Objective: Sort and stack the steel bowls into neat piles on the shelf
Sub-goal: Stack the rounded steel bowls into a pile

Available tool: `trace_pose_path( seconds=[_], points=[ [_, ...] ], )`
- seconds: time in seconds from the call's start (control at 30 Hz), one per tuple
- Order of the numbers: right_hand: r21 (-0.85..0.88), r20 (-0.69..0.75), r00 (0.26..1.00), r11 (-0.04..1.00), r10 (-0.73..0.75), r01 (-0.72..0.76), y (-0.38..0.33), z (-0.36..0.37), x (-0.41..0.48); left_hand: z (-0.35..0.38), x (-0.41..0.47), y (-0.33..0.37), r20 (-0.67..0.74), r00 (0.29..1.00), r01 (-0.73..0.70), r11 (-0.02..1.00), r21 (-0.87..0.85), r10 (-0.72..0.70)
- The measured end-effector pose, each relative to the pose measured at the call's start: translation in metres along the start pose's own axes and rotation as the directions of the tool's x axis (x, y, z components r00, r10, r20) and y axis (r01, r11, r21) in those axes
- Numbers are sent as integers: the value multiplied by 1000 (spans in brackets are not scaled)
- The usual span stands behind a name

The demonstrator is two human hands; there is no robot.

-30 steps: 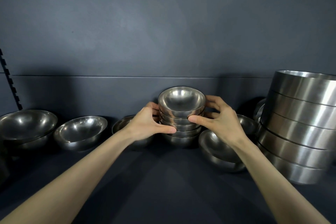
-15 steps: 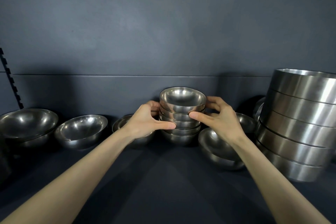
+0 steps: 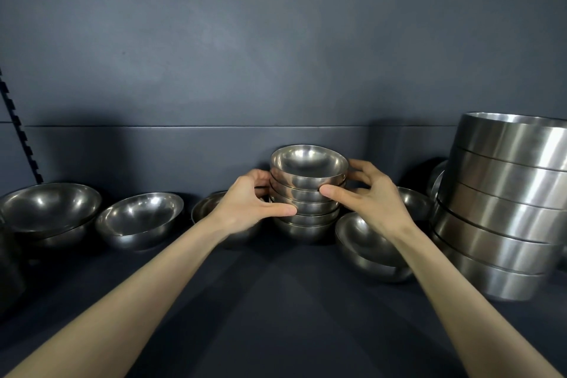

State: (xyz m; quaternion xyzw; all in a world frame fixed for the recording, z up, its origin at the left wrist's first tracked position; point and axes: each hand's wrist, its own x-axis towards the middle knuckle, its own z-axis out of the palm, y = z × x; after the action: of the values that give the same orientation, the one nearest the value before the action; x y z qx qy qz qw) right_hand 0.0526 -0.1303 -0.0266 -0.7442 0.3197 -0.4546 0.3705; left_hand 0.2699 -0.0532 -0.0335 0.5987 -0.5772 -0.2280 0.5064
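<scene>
A pile of several small steel bowls [image 3: 308, 190] stands at the back middle of the dark shelf [image 3: 276, 301]. My left hand [image 3: 245, 205] grips the pile from its left side, thumb across the front of a lower bowl. My right hand [image 3: 368, 199] grips it from the right, thumb on an upper bowl and fingers curled round the back. The pile rests on the shelf.
Loose round bowls lie to the left [image 3: 49, 209] [image 3: 139, 219], one partly hidden behind my left hand [image 3: 205, 209], and others on the right [image 3: 365, 245] [image 3: 414, 202]. A tall pile of wide steel bowls [image 3: 503, 202] stands at the far right. A notched shelf rail [image 3: 18, 129] runs up the left wall.
The view has shifted slightly. Both hands stay on the small bowl pile; the right thumb has slid a little higher on it.
</scene>
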Motion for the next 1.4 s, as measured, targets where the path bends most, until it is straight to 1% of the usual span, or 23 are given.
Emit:
trace_pose_path(
  seconds=[0.4, 0.67, 1.13, 1.4],
  points=[
    [23, -1, 1000, 1000, -11, 11, 0, 0, 0, -1, 3, -2, 8, 1000, -4, 1000, 2, 4],
    [-7, 24, 1000, 1000, 19, -18, 2, -2, 3, -1, 1, 3, 58, 998, 12, 1000, 10, -13],
    [-16, 0, 999, 999, 35, -35, 3, 0, 6, 0, 3, 0, 32, 999, 6, 999, 50, -7],
    [-17, 3, 999, 999, 48, -48, 2, -1, 5, 0, 3, 0, 51, 998, 19, 999, 41, -21]
  ],
)
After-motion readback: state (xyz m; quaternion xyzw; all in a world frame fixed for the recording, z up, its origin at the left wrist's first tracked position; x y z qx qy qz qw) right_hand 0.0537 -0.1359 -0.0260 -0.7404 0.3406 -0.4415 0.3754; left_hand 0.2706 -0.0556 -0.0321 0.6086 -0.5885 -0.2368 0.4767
